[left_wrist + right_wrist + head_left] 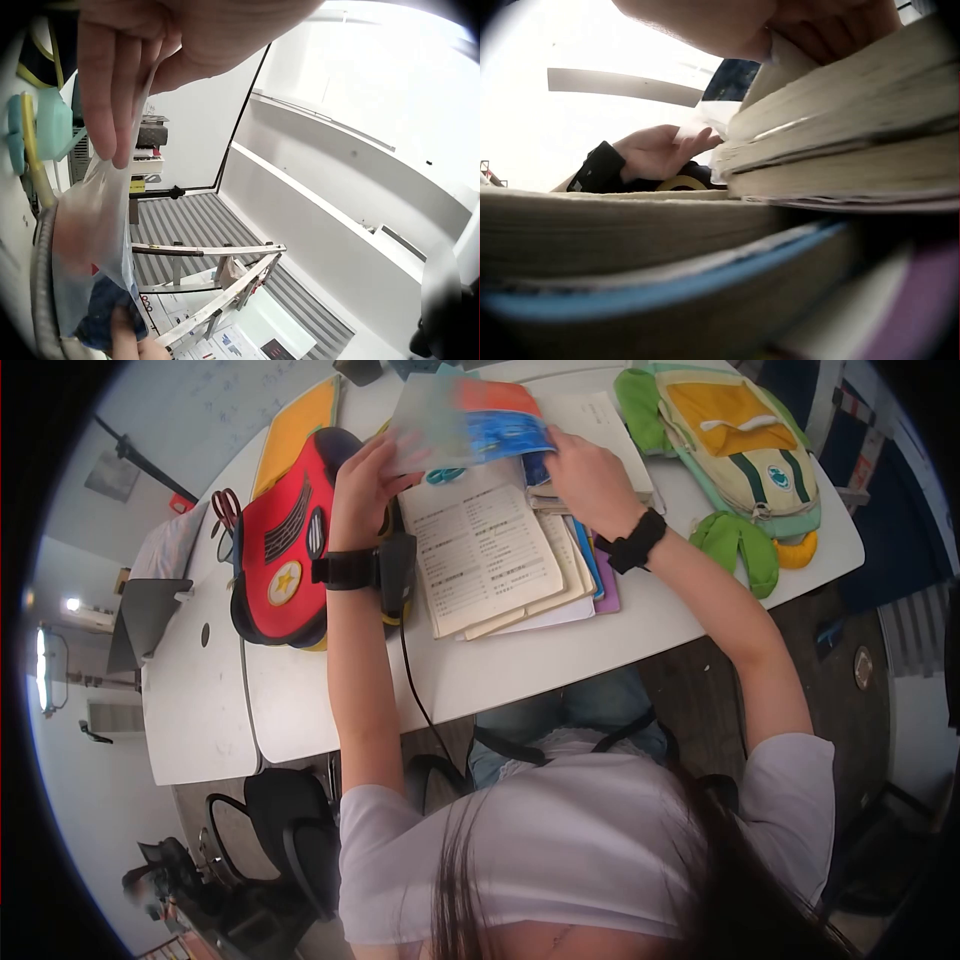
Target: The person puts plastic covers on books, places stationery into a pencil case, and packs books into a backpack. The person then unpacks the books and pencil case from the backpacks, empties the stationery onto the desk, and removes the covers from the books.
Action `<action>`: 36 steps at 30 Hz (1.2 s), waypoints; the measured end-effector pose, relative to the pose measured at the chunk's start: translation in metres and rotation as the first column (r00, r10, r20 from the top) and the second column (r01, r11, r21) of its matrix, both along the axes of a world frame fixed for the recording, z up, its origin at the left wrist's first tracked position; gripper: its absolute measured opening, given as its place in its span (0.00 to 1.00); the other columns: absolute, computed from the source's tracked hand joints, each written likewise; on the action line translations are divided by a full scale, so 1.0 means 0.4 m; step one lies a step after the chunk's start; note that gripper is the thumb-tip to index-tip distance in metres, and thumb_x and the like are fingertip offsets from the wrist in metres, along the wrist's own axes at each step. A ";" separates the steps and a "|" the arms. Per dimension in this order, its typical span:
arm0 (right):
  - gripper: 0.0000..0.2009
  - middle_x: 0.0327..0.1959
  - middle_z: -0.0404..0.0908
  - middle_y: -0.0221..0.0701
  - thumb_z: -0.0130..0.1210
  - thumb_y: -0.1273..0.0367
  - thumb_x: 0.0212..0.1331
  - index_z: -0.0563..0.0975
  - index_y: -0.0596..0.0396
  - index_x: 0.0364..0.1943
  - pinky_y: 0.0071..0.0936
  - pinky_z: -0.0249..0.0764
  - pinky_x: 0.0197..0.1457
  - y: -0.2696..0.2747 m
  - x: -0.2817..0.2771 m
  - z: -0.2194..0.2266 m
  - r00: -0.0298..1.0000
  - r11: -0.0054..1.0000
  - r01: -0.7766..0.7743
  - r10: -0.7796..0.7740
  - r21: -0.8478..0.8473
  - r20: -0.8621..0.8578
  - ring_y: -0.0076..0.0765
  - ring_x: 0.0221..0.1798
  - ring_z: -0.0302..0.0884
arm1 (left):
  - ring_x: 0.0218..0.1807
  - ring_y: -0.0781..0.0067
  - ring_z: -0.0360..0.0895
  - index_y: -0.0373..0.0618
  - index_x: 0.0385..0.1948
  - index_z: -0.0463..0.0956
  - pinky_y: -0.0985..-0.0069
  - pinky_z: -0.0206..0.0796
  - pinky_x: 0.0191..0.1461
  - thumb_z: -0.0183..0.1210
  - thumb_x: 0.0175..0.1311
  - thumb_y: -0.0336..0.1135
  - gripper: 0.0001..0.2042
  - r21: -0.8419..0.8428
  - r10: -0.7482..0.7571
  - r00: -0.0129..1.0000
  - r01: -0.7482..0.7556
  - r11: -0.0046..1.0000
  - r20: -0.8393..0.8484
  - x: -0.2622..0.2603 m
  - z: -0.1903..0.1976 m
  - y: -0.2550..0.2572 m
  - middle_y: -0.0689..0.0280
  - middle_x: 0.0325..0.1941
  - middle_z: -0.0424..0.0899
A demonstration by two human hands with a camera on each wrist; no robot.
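A clear plastic cover (425,430) with an orange and blue picture (500,428) is held up over the open, printed book (480,550). My left hand (362,490) pinches its left edge; in the left wrist view the same hand (142,60) has the film (101,217) between thumb and fingers. At the right edge, my right hand (597,480) grips the blue part, its thumb on the blue surface (105,311) in the left wrist view. The right wrist view shows my right hand (810,26) just above thick book pages (840,112), its fingertips hidden.
A red bag with a star (285,550) lies left, beside a yellow folder (300,430) and scissors (226,510). Stacked books with blue and purple edges (606,585) lie under the open one. A green and cream backpack (745,450) and a green pouch (735,550) are right.
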State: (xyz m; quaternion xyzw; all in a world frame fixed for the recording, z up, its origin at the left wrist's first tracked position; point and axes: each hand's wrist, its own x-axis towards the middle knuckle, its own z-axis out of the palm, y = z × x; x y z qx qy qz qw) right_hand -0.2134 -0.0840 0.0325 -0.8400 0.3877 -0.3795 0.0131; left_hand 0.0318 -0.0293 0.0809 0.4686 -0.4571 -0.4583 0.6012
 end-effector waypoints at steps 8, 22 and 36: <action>0.13 0.32 0.78 0.38 0.46 0.67 0.55 0.74 0.67 0.31 0.30 0.71 0.39 -0.073 -0.154 -0.014 0.763 0.699 -0.296 -0.237 0.651 0.601 0.39 0.33 0.75 | 0.48 0.66 0.75 0.32 0.53 0.63 0.75 0.71 0.48 0.45 0.63 0.32 0.18 -0.006 -0.003 0.998 0.004 1.000 0.058 0.002 -0.011 -0.018 0.57 0.49 0.74; 0.29 0.48 0.69 0.48 0.51 0.52 0.53 0.67 0.62 0.51 0.39 0.62 0.55 -0.030 -0.084 -0.020 0.967 0.972 -0.232 0.234 0.033 -0.099 0.50 0.53 0.65 | 0.49 0.63 0.75 0.31 0.59 0.51 0.72 0.70 0.49 0.46 0.61 0.30 0.25 -0.146 -0.026 0.974 0.060 0.987 0.225 -0.086 0.026 -0.016 0.54 0.51 0.73; 0.31 0.41 0.72 0.49 0.47 0.64 0.54 0.51 0.56 0.62 0.38 0.74 0.32 0.009 -0.043 0.008 0.835 0.996 -0.093 0.077 -0.001 -0.544 0.49 0.28 0.75 | 0.49 0.63 0.75 0.30 0.57 0.54 0.78 0.70 0.47 0.45 0.61 0.26 0.22 -0.244 0.018 0.987 0.023 0.970 0.163 -0.091 0.044 -0.009 0.53 0.52 0.72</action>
